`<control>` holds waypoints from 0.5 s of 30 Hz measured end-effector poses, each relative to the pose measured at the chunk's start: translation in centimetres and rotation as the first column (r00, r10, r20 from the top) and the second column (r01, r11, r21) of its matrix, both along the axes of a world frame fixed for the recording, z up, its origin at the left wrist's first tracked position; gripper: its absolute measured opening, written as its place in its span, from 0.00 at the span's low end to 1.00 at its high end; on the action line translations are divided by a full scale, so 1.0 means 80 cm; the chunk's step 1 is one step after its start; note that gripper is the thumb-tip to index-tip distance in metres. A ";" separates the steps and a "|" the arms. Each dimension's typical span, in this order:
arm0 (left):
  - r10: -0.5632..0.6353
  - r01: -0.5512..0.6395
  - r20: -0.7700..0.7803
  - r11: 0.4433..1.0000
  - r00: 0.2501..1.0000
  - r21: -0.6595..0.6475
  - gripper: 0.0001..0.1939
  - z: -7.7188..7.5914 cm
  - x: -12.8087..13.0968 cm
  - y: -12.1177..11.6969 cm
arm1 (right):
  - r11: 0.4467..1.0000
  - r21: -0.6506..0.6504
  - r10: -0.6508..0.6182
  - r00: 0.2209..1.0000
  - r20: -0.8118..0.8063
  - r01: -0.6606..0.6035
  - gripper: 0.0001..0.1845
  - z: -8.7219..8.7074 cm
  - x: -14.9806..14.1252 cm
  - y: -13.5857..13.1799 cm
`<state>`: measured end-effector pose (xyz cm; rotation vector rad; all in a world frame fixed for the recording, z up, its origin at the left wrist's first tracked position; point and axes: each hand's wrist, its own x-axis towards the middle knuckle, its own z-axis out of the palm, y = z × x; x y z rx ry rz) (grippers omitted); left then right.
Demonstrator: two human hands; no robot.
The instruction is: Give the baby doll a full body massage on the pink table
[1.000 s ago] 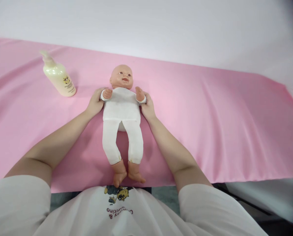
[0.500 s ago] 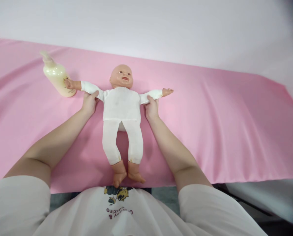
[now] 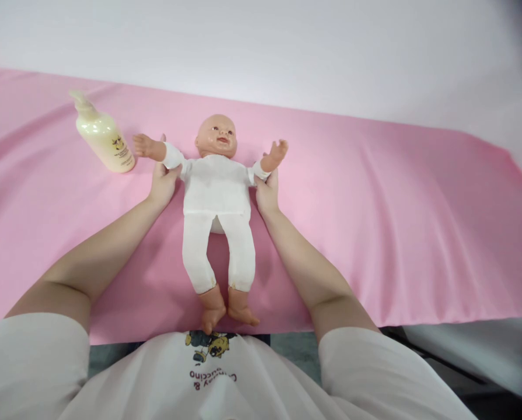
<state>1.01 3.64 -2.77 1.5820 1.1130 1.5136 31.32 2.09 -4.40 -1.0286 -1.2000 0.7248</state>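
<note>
A baby doll [image 3: 217, 186] with a white cloth body lies face up on the pink cloth, its feet toward me. My left hand [image 3: 163, 179] grips the doll's arm on the left, thumb on top near the shoulder and fingers behind the sleeve. Around the other arm, close to the shoulder, my right hand [image 3: 267, 189] is closed the same way. Both doll forearms are raised, with the plastic hands pointing up and outward. Most of my fingers are hidden behind the sleeves.
A pale yellow pump bottle [image 3: 105, 143] stands left of the doll, close to its raised hand. Pink cloth [image 3: 375, 233] covers the table, with folds at the right. A white wall [image 3: 287, 52] rises behind. The table's front edge runs just before my shirt.
The doll's arms were stretched out sideways; now they are bent up and inward, held by my hands. The doll's body and the bottle have stayed in place.
</note>
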 end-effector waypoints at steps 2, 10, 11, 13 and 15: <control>-0.011 0.011 -0.020 1.000 1.000 0.017 0.29 0.004 0.002 -0.005 | 0.997 0.065 0.046 0.995 0.083 -0.051 0.30 0.006 -0.003 -0.006; -0.071 0.103 -0.348 0.992 0.935 0.073 0.23 0.007 -0.001 -0.009 | 0.982 0.099 0.112 0.914 0.390 -0.162 0.17 0.017 -0.002 -0.016; -0.069 0.104 -0.367 0.992 0.927 0.076 0.22 0.008 -0.001 -0.010 | 0.982 0.092 0.118 0.910 0.398 -0.168 0.17 0.017 -0.001 -0.015; -0.063 0.101 -0.383 0.992 0.922 0.081 0.22 0.010 -0.001 -0.011 | 0.981 0.090 0.122 0.910 0.397 -0.171 0.18 0.015 0.000 -0.013; -0.059 0.095 -0.379 0.993 0.923 0.077 0.21 0.011 -0.001 -0.011 | 0.981 0.099 0.118 0.915 0.385 -0.168 0.18 0.013 -0.001 -0.012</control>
